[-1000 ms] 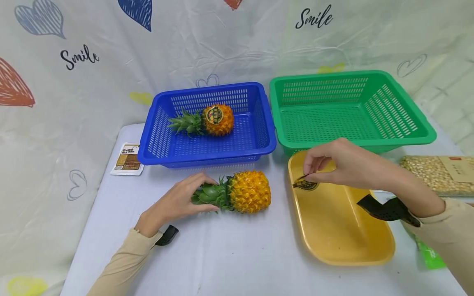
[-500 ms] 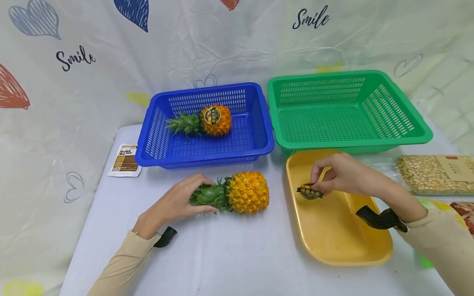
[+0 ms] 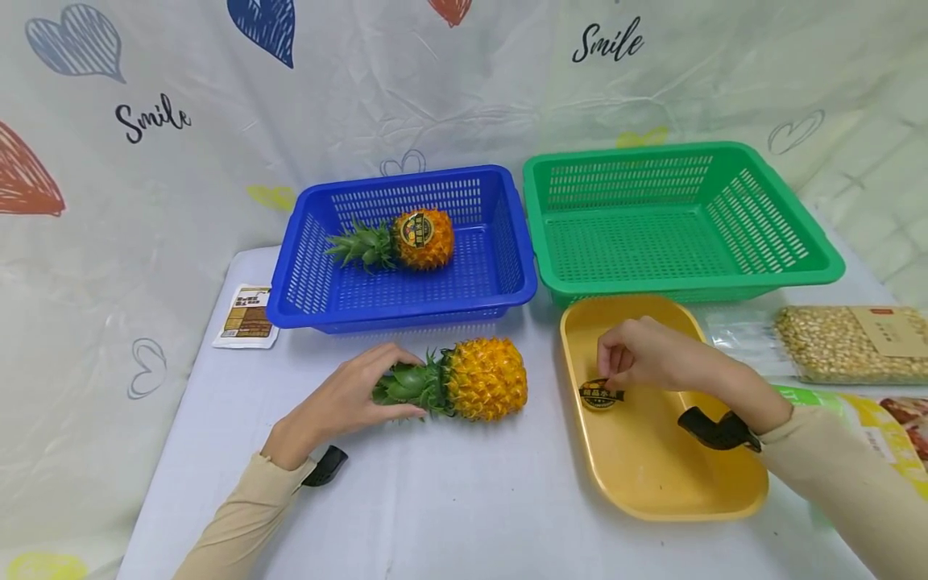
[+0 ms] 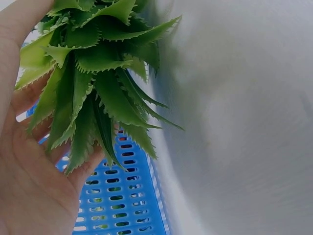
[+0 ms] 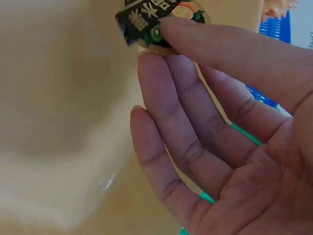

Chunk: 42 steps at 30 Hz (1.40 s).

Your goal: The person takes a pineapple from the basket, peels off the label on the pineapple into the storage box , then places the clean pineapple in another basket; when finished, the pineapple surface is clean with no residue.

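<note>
My left hand [image 3: 337, 403] holds the leafy crown of a pineapple [image 3: 487, 379] lying on its side on the white table. Close up in the left wrist view, toothed green leaves [image 4: 105, 63] fill the space between thumb and fingers. Over the yellow basin [image 3: 670, 483], my right hand [image 3: 652, 354] pinches a round black-and-gold fruit sticker [image 3: 600, 396] at its edge. The right wrist view shows the sticker [image 5: 142, 22] under the thumb tip, with fruit pictures and lettering on it. A second, smaller pineapple [image 3: 428, 250] with a similar sticker lies in the blue basket [image 3: 402, 310].
A green basket [image 3: 685, 283] stands beside the blue one, behind the basin. At the right are a bag of pale grains [image 3: 826, 346] and a green-and-yellow packet [image 3: 880, 419]. A small brown-and-white packet [image 3: 248, 318] lies at the left. Patterned cloth hangs behind.
The right hand has moved down and slightly left over the basin with the sticker, whose printed face has turned more to the head view. The left hand and its pineapple have stayed still.
</note>
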Motion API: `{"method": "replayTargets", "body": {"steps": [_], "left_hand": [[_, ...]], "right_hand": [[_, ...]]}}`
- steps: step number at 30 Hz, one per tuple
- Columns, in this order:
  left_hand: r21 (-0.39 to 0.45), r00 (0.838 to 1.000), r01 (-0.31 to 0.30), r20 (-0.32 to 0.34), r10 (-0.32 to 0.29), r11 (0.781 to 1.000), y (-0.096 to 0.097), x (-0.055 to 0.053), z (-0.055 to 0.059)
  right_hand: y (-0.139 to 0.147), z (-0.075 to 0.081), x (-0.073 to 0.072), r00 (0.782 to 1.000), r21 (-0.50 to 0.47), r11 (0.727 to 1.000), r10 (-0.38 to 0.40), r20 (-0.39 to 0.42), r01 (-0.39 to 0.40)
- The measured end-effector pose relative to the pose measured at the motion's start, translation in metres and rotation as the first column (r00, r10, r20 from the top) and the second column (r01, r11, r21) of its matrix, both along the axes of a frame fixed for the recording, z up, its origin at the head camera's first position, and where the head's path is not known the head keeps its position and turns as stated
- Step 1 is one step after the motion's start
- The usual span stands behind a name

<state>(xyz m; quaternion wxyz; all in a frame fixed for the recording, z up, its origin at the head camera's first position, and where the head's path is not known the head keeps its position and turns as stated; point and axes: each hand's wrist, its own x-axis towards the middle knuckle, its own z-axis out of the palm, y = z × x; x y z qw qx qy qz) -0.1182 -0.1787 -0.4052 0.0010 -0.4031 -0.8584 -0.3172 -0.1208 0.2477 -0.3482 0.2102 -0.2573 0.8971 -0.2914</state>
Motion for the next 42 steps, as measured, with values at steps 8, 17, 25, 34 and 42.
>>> {"method": "replayTargets", "body": {"steps": [8,17,25,34,42], "left_hand": [[0.001,1.0,0.008,-0.003,-0.008,1.0,0.001,0.001,0.0],[0.006,1.0,0.006,-0.004,-0.006,1.0,0.001,0.0,0.0],[0.006,1.0,0.005,-0.002,-0.005,1.0,0.0,0.0,0.0],[0.003,1.0,0.002,-0.001,-0.002,1.0,0.0,0.0,-0.001],[-0.001,1.0,0.0,-0.004,0.0,1.0,0.0,0.001,0.0]], "right_hand": [[-0.004,-0.007,0.001,1.0,0.01,1.0,0.009,0.005,-0.009],[-0.004,-0.014,0.0,0.999,0.048,0.999,0.028,-0.042,-0.026],[-0.004,-0.017,0.002,0.998,0.083,0.996,0.03,-0.063,-0.025],[-0.005,-0.018,0.003,0.987,0.126,0.992,0.022,-0.159,-0.002],[-0.006,-0.007,0.007,0.977,0.153,0.988,0.006,-0.211,0.027]]}}
